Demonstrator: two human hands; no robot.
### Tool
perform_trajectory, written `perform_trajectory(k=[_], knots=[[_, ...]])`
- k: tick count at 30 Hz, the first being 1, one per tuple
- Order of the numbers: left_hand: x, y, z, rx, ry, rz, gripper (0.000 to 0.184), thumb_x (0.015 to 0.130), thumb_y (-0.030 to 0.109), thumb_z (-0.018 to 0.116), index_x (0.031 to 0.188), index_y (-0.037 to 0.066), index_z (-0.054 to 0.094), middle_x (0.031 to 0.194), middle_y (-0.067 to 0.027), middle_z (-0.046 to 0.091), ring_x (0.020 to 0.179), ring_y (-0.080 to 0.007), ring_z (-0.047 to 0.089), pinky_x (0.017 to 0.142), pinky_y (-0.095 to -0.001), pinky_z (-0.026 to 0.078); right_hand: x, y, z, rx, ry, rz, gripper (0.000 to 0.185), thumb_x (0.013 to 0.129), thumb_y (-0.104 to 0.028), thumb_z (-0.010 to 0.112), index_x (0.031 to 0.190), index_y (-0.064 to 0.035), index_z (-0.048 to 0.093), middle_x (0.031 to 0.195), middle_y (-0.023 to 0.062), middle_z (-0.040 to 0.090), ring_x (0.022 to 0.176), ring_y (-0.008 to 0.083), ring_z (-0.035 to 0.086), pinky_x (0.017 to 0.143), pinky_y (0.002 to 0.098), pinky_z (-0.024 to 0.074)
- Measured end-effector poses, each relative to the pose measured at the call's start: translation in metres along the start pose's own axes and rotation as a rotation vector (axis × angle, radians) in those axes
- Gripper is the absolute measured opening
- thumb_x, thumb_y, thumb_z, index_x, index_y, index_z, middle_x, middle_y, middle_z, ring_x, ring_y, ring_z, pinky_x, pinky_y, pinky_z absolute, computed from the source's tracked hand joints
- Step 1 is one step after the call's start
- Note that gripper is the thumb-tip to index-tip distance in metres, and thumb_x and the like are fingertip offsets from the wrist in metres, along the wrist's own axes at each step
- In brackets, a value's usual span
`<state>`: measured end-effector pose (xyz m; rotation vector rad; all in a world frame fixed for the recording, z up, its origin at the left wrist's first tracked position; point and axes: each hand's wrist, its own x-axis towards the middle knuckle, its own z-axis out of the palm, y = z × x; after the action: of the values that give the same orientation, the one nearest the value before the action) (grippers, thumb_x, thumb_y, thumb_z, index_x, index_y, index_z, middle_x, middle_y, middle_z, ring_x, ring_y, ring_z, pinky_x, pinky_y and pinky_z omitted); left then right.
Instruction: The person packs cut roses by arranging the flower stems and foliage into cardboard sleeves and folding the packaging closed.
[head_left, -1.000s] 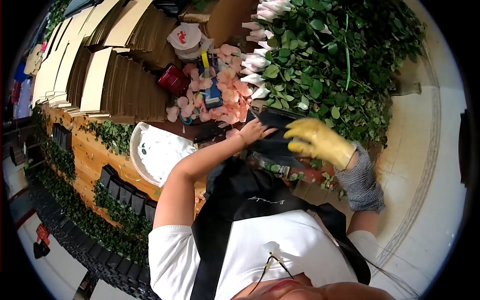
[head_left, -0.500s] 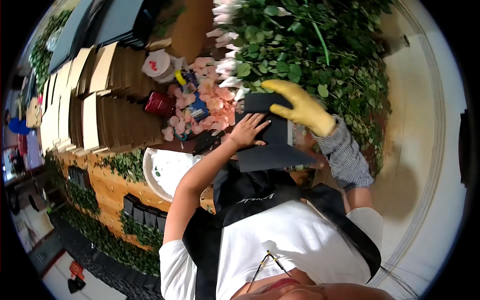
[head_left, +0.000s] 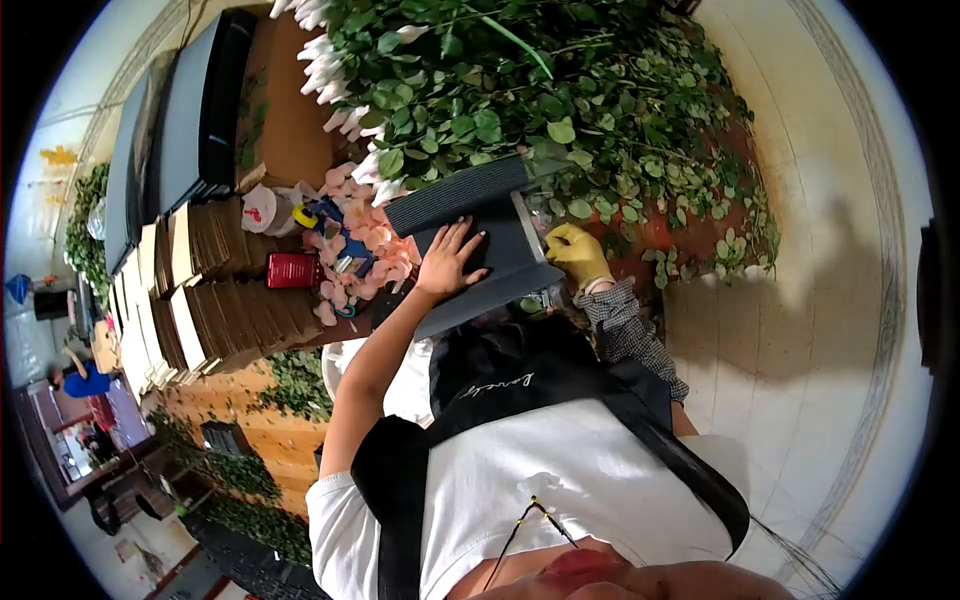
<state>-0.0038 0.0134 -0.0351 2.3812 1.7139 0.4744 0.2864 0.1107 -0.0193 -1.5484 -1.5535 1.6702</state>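
My bare left hand (head_left: 450,262) lies flat, fingers spread, on a dark folded sheet (head_left: 505,240) with a ribbed flap (head_left: 455,195) along its far side. At the sheet's right edge is my right hand (head_left: 577,255) in a yellow glove, its fingers curled together; what they pinch is too small to make out. A pale strip (head_left: 526,228) runs along that edge beside the glove. Green leafy stems (head_left: 560,120) lie beyond the sheet, with white-wrapped heads (head_left: 325,70) at their left ends.
Pink petals (head_left: 375,240) and a red box (head_left: 293,270) lie left of the sheet, near stacked brown cardboard (head_left: 235,325). Large dark boards (head_left: 200,120) stand at the upper left. Part of a white-filled basket (head_left: 405,385) shows by my left forearm. Pale floor (head_left: 780,330) is on the right.
My gloved right hand has moved down from the ribbed flap to the sheet's right edge, and its fingers have curled in. My left hand stays flat on the sheet. The view has shifted.
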Motion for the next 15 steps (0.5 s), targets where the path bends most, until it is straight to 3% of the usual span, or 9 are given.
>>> perform_trajectory(k=[4, 7, 10, 11, 13, 15], knots=[[0.002, 0.011, -0.012, 0.009, -0.016, -0.006, 0.066, 0.087, 0.050, 0.065, 0.139, 0.010, 0.054, 0.153, -0.0170, 0.041, 0.144, -0.0341, 0.036, 0.119, -0.0526, 0.025, -0.029, -0.066, -0.006, 0.167, -0.153, -0.085, 0.017, 0.098, -0.015, 0.064, 0.104, 0.0007, 0.068, 0.086, 0.0041, 0.068, 0.073, 0.0100, 0.061, 0.067, 0.0260, 0.0500], [0.003, 0.010, -0.005, 0.030, -0.037, -0.035, 0.070, 0.090, 0.054, 0.063, 0.143, 0.010, 0.050, 0.157, -0.0156, 0.037, 0.147, -0.0340, 0.032, 0.120, -0.0524, 0.022, -0.019, -0.052, -0.020, 0.224, -0.176, -0.032, 0.032, 0.097, -0.022, 0.067, 0.115, 0.0034, 0.063, 0.094, 0.0080, 0.069, 0.081, 0.0139, 0.063, 0.074, 0.0281, 0.0514], [-0.003, 0.004, 0.009, 0.140, -0.087, -0.046, 0.075, 0.091, 0.061, 0.057, 0.148, 0.013, 0.046, 0.159, -0.0142, 0.034, 0.148, -0.0325, 0.030, 0.120, -0.0523, 0.021, -0.003, -0.025, -0.045, -0.181, -0.208, -0.085, 0.058, 0.092, -0.035, 0.072, 0.132, 0.0038, 0.058, 0.116, 0.0156, 0.067, 0.101, 0.0207, 0.063, 0.092, 0.0332, 0.0493], [-0.006, 0.000, 0.014, 0.162, -0.079, -0.035, 0.079, 0.091, 0.067, 0.053, 0.150, 0.016, 0.045, 0.160, -0.0129, 0.033, 0.148, -0.0315, 0.030, 0.121, -0.0520, 0.021, 0.001, -0.028, -0.052, -0.085, -0.241, -0.006, 0.054, 0.095, -0.031, 0.068, 0.135, 0.0027, 0.056, 0.124, 0.0180, 0.066, 0.110, 0.0228, 0.064, 0.095, 0.0344, 0.0501], [-0.008, -0.001, 0.016, 0.168, -0.072, -0.041, 0.079, 0.091, 0.068, 0.052, 0.150, 0.016, 0.045, 0.160, -0.0125, 0.034, 0.148, -0.0309, 0.030, 0.120, -0.0518, 0.021, -0.021, -0.104, -0.054, -0.553, -0.101, -0.106, 0.050, 0.098, -0.027, 0.063, 0.139, 0.0001, 0.053, 0.128, 0.0184, 0.065, 0.118, 0.0268, 0.063, 0.100, 0.0358, 0.0499], [-0.007, -0.001, 0.014, 0.162, -0.057, -0.050, 0.079, 0.091, 0.068, 0.052, 0.150, 0.016, 0.045, 0.160, -0.0125, 0.034, 0.148, -0.0307, 0.030, 0.120, -0.0515, 0.021, -0.045, -0.177, -0.049, -0.537, -0.361, -0.280, 0.054, 0.098, -0.030, 0.063, 0.144, -0.0056, 0.049, 0.136, 0.0154, 0.061, 0.124, 0.0290, 0.060, 0.106, 0.0386, 0.0477]])
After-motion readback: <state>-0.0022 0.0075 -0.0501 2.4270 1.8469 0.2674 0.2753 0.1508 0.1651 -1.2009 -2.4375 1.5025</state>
